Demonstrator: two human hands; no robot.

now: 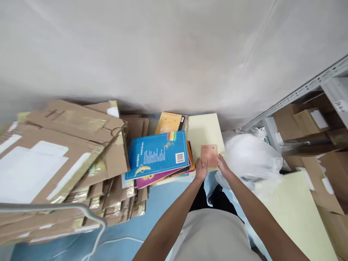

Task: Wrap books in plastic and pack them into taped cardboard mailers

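A small salmon-pink booklet [209, 155] with a barcode lies on a pale yellow sheet [204, 131] against the wall. My left hand [201, 170] grips its lower left corner and my right hand [223, 165] grips its lower right edge, fingers closed on it. To the left is a stack of books topped by a blue book [157, 153], with an orange book [169, 123] behind it.
A tall pile of flattened cardboard boxes [65, 159] fills the left. A white plastic bag [250, 157] lies to the right, next to a metal shelf [299, 90] holding cartons. A large pale yellow board [296, 214] lies lower right. The floor [160, 203] is blue.
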